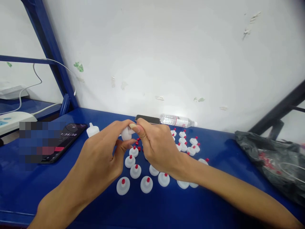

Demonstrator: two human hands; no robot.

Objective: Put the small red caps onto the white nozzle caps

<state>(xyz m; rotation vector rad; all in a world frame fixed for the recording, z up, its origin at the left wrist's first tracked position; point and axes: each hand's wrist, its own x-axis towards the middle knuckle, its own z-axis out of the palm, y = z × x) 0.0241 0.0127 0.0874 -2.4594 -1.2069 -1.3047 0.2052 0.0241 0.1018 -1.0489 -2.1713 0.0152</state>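
Note:
My left hand (101, 152) holds a white plastic nozzle cap (126, 134) between thumb and fingers, raised above the table. My right hand (158, 144) is closed at the top of that cap, its thumb pressed against it; whatever the fingers pinch there is hidden. Below the hands lie several loose small red tip caps (139, 148). Around them stand several white nozzle caps with red tips, such as one in front (146, 185). A white nozzle piece without a red tip (92, 130) stands to the left of my left hand.
A lit phone (68, 140) lies at left near a white power strip (16, 121). Along the wall are a second dark phone (147, 119) and a clear bottle on its side (177, 121). A dark plastic bag with red pieces (269, 162) sits at right on the blue table (100, 206).

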